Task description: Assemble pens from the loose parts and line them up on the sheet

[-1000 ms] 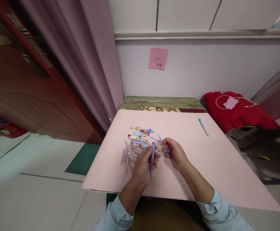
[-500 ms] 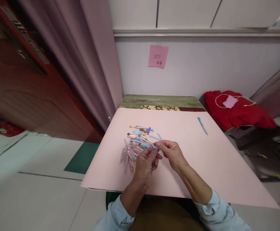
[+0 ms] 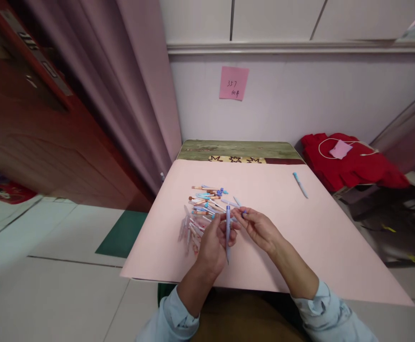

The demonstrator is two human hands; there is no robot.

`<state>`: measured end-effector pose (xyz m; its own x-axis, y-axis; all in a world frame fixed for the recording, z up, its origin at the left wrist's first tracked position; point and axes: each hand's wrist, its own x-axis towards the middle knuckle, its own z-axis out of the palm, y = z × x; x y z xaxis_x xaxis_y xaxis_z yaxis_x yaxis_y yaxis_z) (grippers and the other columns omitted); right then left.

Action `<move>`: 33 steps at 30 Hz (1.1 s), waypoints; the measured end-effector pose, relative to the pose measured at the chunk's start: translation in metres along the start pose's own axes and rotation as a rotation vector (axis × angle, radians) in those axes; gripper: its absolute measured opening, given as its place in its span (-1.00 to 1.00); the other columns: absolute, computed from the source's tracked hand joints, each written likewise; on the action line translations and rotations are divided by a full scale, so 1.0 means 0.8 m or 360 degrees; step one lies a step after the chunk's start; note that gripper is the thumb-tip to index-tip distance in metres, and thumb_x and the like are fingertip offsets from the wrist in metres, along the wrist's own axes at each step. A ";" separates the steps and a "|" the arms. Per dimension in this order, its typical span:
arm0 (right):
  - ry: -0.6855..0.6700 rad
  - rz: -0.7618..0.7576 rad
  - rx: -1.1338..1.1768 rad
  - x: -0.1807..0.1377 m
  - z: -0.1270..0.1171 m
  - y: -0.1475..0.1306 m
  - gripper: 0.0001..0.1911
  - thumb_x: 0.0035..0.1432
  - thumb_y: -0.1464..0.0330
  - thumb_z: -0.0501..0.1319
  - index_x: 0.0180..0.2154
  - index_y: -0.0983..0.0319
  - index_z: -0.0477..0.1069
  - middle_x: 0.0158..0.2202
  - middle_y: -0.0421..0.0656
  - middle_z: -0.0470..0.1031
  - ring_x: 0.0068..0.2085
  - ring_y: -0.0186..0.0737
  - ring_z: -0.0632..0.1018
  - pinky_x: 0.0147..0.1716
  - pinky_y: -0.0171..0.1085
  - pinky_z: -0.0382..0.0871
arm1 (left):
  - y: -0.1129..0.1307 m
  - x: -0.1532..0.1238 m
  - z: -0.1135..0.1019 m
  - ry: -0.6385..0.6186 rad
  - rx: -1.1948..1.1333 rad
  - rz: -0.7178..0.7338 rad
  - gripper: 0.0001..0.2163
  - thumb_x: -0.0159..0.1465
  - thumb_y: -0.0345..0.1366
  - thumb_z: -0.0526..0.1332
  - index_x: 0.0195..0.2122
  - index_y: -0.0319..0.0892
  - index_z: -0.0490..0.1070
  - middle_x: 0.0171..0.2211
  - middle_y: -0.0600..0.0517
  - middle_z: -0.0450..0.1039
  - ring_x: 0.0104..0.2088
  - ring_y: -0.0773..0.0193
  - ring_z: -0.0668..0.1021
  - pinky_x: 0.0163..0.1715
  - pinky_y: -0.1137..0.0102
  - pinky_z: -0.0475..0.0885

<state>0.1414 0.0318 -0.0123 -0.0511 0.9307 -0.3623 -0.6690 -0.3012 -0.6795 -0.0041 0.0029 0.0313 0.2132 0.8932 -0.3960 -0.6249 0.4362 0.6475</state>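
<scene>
My left hand (image 3: 212, 242) is closed round a light blue pen barrel (image 3: 227, 232), held upright over the pink sheet (image 3: 300, 237). My right hand (image 3: 259, 228) sits just right of it, its fingers pinched on a small blue cap (image 3: 243, 213) near the barrel's top. A heap of pens and pen parts (image 3: 203, 209) in blue, pink and orange lies on the sheet just beyond my left hand.
One blue pen (image 3: 300, 185) lies alone at the far right of the sheet. The table's green patterned edge (image 3: 236, 151) meets the wall, which bears a pink note (image 3: 233, 83). A red cloth with a white cable (image 3: 350, 161) is on the right. Curtain and wooden door stand on the left.
The hands met at the barrel's top half a second ago; now the right hand has drawn slightly right with the cap, and the barrel stands more upright.
</scene>
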 end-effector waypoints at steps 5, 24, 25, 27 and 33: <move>0.0033 -0.0100 -0.0091 -0.009 0.010 -0.005 -0.81 0.00 0.45 0.42 -0.30 0.25 0.48 -0.26 -0.09 0.58 -0.13 -0.24 0.62 -0.03 -0.34 0.52 | -0.004 0.002 -0.004 0.0014 0.0106 0.0067 -0.66 0.09 -0.08 0.37 -0.26 -0.27 0.48 -0.53 -0.02 0.50 -0.67 0.49 0.30 -0.68 0.54 0.00; -0.0011 -0.0349 -0.0543 -0.018 0.035 -0.035 -0.64 -0.11 0.18 0.49 -0.30 0.22 0.49 -0.37 -0.18 0.60 -0.36 -0.33 0.59 -0.29 -0.32 0.49 | -0.002 -0.001 0.002 -0.0071 0.0063 -0.0070 -0.65 0.21 -0.06 0.21 -0.18 -0.28 0.38 -0.48 -0.10 0.54 -0.65 0.43 0.34 -0.65 0.52 0.04; 0.0010 -0.0356 -0.0588 -0.017 0.036 -0.035 -0.63 -0.12 0.16 0.48 -0.34 0.23 0.48 -0.40 -0.18 0.58 -0.39 -0.34 0.57 -0.35 -0.35 0.48 | -0.003 -0.001 0.001 -0.0073 0.0077 -0.0059 -0.67 0.20 -0.07 0.22 -0.21 -0.27 0.37 -0.48 -0.10 0.54 -0.66 0.44 0.33 -0.65 0.52 0.03; 0.0033 -0.0384 -0.0665 -0.015 0.039 -0.034 -0.61 -0.13 0.12 0.48 -0.36 0.24 0.48 -0.43 -0.19 0.56 -0.40 -0.34 0.55 -0.39 -0.37 0.44 | -0.006 -0.001 0.001 -0.0083 0.0108 -0.0025 -0.70 0.18 -0.10 0.26 -0.26 -0.25 0.34 -0.48 -0.10 0.55 -0.67 0.45 0.32 -0.66 0.52 0.01; 0.0001 -0.0480 -0.0721 -0.009 0.047 -0.030 -0.58 -0.14 0.08 0.47 -0.34 0.25 0.51 -0.40 -0.17 0.57 -0.41 -0.35 0.51 -0.36 -0.34 0.42 | -0.011 -0.003 0.000 -0.0141 0.0148 -0.0025 -0.71 0.16 -0.11 0.30 -0.32 -0.23 0.30 -0.49 -0.10 0.55 -0.68 0.47 0.32 -0.68 0.53 -0.01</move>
<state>0.1299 0.0400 0.0312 0.0940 0.9896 -0.1092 -0.2672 -0.0806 -0.9603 0.0006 -0.0029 0.0264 0.2904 0.8907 -0.3498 -0.5493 0.4545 0.7012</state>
